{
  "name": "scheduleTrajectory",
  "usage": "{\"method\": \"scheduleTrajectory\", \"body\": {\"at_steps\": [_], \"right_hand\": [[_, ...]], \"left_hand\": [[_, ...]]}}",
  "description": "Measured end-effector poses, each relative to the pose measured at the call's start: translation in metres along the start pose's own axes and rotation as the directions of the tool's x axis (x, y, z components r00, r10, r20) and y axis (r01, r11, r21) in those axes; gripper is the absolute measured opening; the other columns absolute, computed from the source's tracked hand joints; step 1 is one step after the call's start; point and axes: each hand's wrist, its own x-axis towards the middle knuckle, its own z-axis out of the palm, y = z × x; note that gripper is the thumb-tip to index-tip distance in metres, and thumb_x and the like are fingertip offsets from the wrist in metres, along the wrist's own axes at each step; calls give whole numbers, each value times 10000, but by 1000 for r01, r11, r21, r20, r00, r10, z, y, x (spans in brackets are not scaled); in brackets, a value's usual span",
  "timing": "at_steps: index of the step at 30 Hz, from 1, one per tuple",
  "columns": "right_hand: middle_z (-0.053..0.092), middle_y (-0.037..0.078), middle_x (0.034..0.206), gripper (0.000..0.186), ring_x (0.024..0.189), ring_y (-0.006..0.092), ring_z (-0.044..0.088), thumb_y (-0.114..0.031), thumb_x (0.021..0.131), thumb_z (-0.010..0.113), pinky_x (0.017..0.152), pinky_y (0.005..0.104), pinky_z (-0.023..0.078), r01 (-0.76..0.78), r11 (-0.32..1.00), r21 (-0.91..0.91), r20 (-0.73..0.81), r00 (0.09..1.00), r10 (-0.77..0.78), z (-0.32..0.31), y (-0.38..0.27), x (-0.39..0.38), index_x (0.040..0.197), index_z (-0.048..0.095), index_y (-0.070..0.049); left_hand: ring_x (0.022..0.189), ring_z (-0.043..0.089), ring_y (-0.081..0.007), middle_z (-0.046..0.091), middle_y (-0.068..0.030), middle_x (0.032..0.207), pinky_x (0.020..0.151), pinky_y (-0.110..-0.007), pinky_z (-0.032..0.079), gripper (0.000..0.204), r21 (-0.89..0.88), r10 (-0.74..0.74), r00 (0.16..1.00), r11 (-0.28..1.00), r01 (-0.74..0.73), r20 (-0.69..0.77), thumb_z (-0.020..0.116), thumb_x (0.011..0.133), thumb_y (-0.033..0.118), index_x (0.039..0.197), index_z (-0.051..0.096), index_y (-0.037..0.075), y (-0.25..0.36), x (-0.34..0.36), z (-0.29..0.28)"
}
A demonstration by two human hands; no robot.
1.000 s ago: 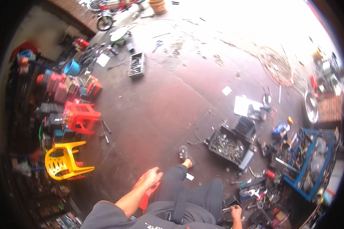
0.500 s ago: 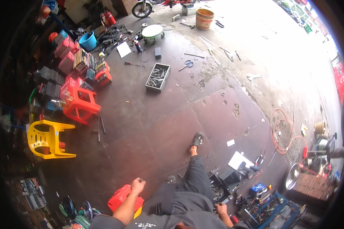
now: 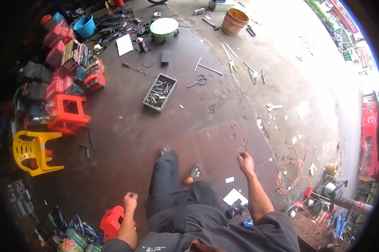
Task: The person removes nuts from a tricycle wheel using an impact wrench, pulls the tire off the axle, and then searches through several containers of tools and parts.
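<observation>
Red plastic object (image 3: 111, 223) beside the left hand (image 3: 131, 202), during an apparent walking step
Right hand (image 3: 246, 163) well apart, far right; both curled, contents cannot be told; next move likely calls for sure footing

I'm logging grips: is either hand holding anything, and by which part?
Nothing held shows in the left hand or right hand; both look curled and could hide something small.
</observation>
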Motion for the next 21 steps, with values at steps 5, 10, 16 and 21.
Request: {"method": "scheduleTrajectory", "body": {"at_steps": [5,10,16,21], "right_hand": [[651,198,1170,409,1086,319,624,-242,869,623,949,355,470,88,953,291,125,984,-129,42,-169,106,1188,607,13],[655,203,1148,415,1101,318,619,-253,868,608,950,374,470,60,988,145,365,925,-109,144,-260,169,1190,603,8],[632,202,1094,344,1028,399,590,-261,872,579,934,454,447,408,912,-43,500,799,-334,246,-361,242,1144,610,-53],[637,183,1043,284,1015,361,606,-220,861,557,910,449,458,515,852,-94,586,720,-371,349,-393,378,1077,635,-54]], "left_hand": [[748,606,-171,672,-97,783,711,-316,473,155,-110,29,999,993,-34,-44,651,798,106,882,677,-22,124,102,13],[849,638,-183,694,-120,870,802,-319,489,209,-104,41,999,994,-40,7,645,820,144,946,677,-20,217,229,35],[860,598,-126,671,-55,907,796,-270,471,203,-305,-19,979,949,82,205,648,869,137,1003,660,-15,309,298,95],[802,588,-90,657,-32,873,721,-236,474,168,-527,-148,954,806,270,262,641,877,76,1022,643,-9,319,374,190]]}}
